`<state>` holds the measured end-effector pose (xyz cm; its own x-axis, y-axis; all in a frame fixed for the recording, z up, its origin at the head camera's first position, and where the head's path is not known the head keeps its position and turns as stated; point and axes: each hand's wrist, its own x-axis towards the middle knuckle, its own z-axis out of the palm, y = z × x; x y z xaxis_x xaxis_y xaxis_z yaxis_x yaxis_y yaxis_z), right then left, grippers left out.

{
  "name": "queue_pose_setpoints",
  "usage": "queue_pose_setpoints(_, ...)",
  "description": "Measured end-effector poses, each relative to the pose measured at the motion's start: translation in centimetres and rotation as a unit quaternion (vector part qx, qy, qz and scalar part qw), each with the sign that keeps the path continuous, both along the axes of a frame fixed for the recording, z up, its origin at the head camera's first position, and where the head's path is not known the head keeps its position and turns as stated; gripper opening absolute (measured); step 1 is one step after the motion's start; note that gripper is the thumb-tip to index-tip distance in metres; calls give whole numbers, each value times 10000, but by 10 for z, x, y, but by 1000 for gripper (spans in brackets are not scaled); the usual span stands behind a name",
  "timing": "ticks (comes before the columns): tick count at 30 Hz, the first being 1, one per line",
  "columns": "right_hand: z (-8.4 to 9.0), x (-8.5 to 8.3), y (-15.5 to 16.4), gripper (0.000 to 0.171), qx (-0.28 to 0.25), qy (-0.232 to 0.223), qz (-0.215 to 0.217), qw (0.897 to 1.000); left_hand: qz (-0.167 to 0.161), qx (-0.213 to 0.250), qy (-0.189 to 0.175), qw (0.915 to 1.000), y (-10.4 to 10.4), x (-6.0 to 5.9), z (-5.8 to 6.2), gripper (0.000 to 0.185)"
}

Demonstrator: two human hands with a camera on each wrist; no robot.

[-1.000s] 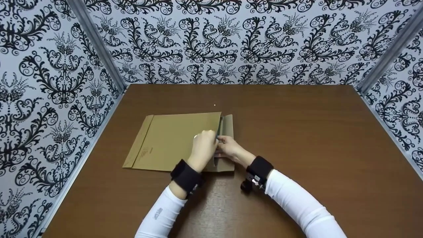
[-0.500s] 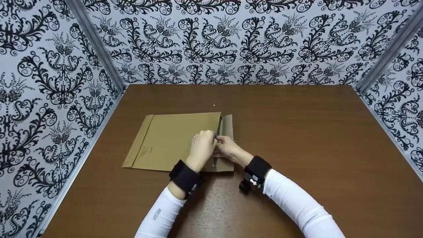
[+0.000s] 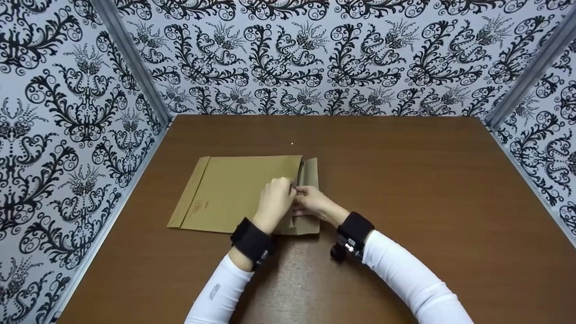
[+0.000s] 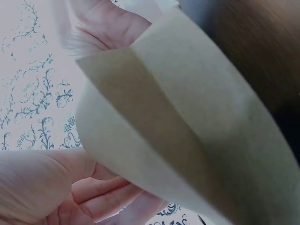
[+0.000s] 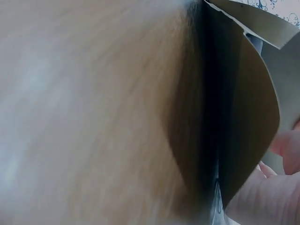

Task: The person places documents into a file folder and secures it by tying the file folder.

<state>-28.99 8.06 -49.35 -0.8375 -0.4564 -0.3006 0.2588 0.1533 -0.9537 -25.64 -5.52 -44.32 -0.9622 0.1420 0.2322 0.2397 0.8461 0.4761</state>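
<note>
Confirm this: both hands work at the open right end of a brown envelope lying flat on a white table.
Not quite: the table is dark brown wood, as the head view shows. Both the left hand and right hand do work at the brown envelope's open right end.

envelope (image 3: 234, 193) mouth lower, less gaping | flap (image 3: 310, 173) nudged toward person

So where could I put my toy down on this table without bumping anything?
The table is bare to the right of the envelope, out to the right wall, and along the back strip below the patterned wall. The near left corner is bare too. It's crowded at the envelope's open end, where the left hand and right hand pinch the flap.
</note>
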Motion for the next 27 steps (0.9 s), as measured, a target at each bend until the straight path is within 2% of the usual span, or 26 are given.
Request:
queue_pose_setpoints(9, 7, -1, 22, 42, 228, -24, -250, 9994, -76, -61, 130, 9999, 2, 0, -2, 14)
queue_pose_setpoints(14, 11, 0, 35, 36, 330, 307, -422, 9981, -68, -118, 71, 9999, 3, 0, -5, 14)
queue_pose_setpoints(21, 16, 1, 47, 14, 694, 857, -774, 9909, -17, -485, 531, 9974, 7, 1, -13, 15)
queue_pose_setpoints(27, 15, 3, 52, 16, 1084, 964, -799, 9862, -6, -635, 711, 9954, 9, 1, -18, 18)
